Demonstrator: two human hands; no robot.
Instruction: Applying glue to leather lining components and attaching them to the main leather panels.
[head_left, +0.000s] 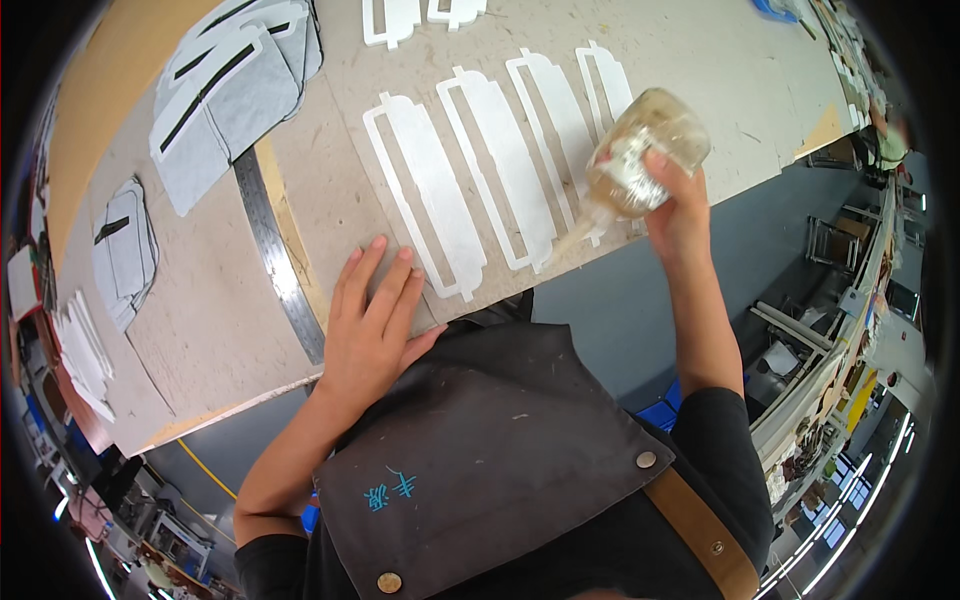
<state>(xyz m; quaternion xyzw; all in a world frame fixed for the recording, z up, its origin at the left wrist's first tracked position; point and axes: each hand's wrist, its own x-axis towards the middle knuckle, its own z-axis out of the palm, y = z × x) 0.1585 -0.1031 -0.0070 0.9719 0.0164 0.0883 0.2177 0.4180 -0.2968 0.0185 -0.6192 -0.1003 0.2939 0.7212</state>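
Observation:
My right hand (673, 196) grips a clear, stained bottle (649, 142) that is tilted, its brush-like tip pointing down and left at the table edge. Beneath and left of it lie several white cut-out pieces (491, 161) with long slots, side by side on the work table (337, 184). My left hand (377, 319) rests flat at the table's near edge, fingers spread, beside the lower end of the leftmost cut-out (430, 187) in that row. Whether the bottle's tip touches a piece is not clear.
A steel ruler (276, 247) lies left of my left hand. Farther left are stacked grey panels with black slots (247, 90), a smaller grey stack (124, 244) and white strips (81, 352). More white cut-outs (391, 21) lie at the far side. A person (892, 142) is in the right background.

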